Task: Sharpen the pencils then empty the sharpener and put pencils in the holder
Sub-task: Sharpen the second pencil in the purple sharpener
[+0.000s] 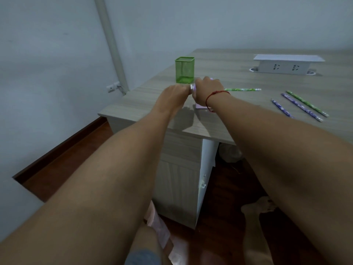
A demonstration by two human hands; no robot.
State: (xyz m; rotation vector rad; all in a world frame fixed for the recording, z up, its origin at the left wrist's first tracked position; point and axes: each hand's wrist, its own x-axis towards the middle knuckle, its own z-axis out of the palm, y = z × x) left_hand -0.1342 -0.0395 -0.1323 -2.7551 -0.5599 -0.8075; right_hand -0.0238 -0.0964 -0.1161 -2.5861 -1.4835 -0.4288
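Hands (208, 90) holding sharpener (193, 87), green holder (184, 70) behind

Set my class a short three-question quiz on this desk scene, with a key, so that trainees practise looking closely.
1. How many patterned pencils lie loose on the wood-grain desk?
2. True or false: pencils stick out of the green mesh holder.
3. Which wrist wears the red string bracelet? A left; B right; C neither.

Key
1. Four: one lies alone and three lie grouped further right.
2. False.
3. B. It is on the wrist of the right hand, which grips a small purple object.
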